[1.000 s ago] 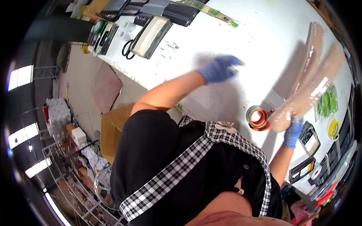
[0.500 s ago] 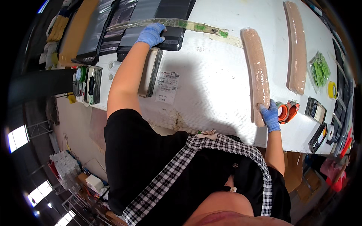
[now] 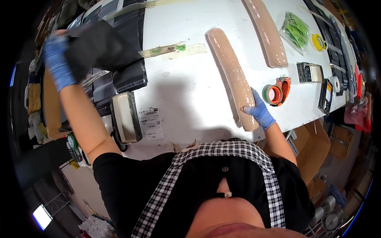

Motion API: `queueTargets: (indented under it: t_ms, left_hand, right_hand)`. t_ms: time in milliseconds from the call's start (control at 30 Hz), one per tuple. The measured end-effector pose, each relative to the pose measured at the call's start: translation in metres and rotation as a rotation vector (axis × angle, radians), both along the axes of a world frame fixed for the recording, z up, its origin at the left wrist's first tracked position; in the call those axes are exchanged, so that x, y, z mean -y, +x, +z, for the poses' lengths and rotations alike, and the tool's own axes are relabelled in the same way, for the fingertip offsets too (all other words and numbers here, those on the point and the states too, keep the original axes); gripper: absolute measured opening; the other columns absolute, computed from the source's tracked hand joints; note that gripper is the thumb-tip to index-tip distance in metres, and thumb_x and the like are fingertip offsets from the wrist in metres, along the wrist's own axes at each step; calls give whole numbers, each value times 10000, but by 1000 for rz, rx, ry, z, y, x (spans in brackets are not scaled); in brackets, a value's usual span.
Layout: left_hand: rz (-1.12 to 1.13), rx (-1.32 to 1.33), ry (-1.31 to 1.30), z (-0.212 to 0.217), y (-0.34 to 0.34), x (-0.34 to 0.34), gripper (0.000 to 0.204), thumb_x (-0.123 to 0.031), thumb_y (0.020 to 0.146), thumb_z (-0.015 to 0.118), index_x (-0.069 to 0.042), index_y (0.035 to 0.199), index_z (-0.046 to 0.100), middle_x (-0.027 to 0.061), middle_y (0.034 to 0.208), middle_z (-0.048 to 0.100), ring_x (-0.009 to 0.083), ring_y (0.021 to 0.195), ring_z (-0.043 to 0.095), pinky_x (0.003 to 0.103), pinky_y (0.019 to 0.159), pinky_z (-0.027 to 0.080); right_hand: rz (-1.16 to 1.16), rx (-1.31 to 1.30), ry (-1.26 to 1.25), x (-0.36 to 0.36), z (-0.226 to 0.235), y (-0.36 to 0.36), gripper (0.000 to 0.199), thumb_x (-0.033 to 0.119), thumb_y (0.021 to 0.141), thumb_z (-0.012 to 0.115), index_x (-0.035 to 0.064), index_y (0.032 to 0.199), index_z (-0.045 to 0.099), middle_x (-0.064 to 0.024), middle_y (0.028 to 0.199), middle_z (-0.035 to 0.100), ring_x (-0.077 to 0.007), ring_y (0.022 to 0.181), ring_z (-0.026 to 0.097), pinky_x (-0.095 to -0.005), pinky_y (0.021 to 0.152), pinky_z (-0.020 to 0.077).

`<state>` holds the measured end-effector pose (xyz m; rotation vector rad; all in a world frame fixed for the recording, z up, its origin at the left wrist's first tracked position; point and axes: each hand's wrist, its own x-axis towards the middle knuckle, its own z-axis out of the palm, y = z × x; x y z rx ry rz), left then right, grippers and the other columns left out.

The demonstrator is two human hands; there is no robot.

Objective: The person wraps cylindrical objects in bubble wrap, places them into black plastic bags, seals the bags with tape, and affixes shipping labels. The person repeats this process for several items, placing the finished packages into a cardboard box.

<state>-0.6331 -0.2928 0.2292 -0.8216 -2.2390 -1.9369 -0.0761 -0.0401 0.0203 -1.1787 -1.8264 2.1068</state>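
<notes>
**Bag pickup, L hand; roll steadied, R hand**

L hand (image 3: 58, 63), blue glove, raised at far left of the white table (image 3: 186, 91). Fingers closed on a black poly bag (image 3: 101, 49), which hangs lifted above the stack of black bags (image 3: 127, 77) at the table's left end. Looks like one bag, but can't tell if a second clings underneath.

R hand (image 3: 260, 113), blue glove, fingers pressed down on near end of the wrapped tan roll (image 3: 232, 73); the roll lies flat on the table, slanting away from the body. Hand rests on it, not clamped round it.

Nearby: second tan roll (image 3: 266, 33) farther right, tape dispenser (image 3: 276, 91) just beside R hand, packet of green pieces (image 3: 297, 29), yellow tape roll (image 3: 317, 41), label sheet (image 3: 150, 123) near table edge.

Judgement, technique: grip bag near its mouth so it opens w/o fumbling; shake to shed any stuck bag. Keep R pressure on the roll so it doesn't turn or slide toward the edge.
</notes>
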Motion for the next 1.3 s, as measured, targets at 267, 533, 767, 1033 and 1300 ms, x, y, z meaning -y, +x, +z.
queueTargets:
  t_ms: [267,533,767,1033,1300]
  left_hand:
    - [-276,-709,373,-13,239,-84,309,-207,809,735,-34,1052,652,67,969,668,187,823,639,296,756,513]
    - [-505,-180,-612,-255,366,-184,197,-104,881,632,-41,1067,647,150,977,671,286,877,656,345,807,514]
    - [-585,647,-486,-280,339,-205,135,-94,876,686,-20,987,711,53,882,702,124,783,626,256,743,515]
    - [-571,237,-890,-238,340,-217,229,-173,834,716,-49,1026,730,85,916,730,167,798,663,291,791,521]
    - [-429,410,-716,-250,342,-217,312,-262,817,727,-48,1044,731,117,966,740,207,841,686,309,799,523]
  right_hand:
    - [-131,-144,117,33,10,127,1066,211,658,838,11,1526,253,-139,1411,489,-233,1283,484,-346,1080,379]
    - [-19,-147,206,54,17,208,1022,244,668,837,27,1515,308,-126,1449,475,-203,1286,483,-348,1081,382]
    - [183,166,658,65,-14,212,938,144,658,769,282,1503,387,-148,1056,593,-329,934,628,-375,861,524]
    - [139,162,922,56,4,221,857,122,630,738,301,1432,497,-114,1004,591,-310,849,629,-384,761,548]
    - [398,524,1067,51,24,194,926,170,672,775,349,1492,385,-159,1133,558,-342,949,614,-402,809,552]
